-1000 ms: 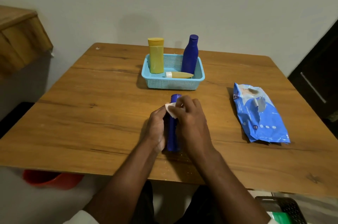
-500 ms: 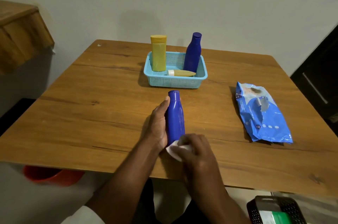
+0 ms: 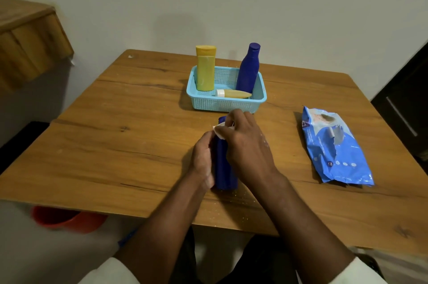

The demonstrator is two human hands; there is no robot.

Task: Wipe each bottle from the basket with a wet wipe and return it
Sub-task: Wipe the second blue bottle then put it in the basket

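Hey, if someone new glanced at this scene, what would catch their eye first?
Two hands at the table's near middle: the left hand holds a dark blue bottle while the right hand rubs a white wipe near its top. Behind sits a light blue basket; a blue wipes pack lies right.

Bare forearms, white sleeves (image 3: 108, 271) pushed up (cuffs at the frame's bottom), dark trousers (image 3: 261, 260).

The right hand (image 3: 245, 144) with the wipe (image 3: 219, 130) has moved from the bottom end of the blue bottle (image 3: 224, 168), where it was half a second ago, up to the cap end near the basket (image 3: 225, 104). The left hand (image 3: 203, 163) now covers the bottle's left side lower down
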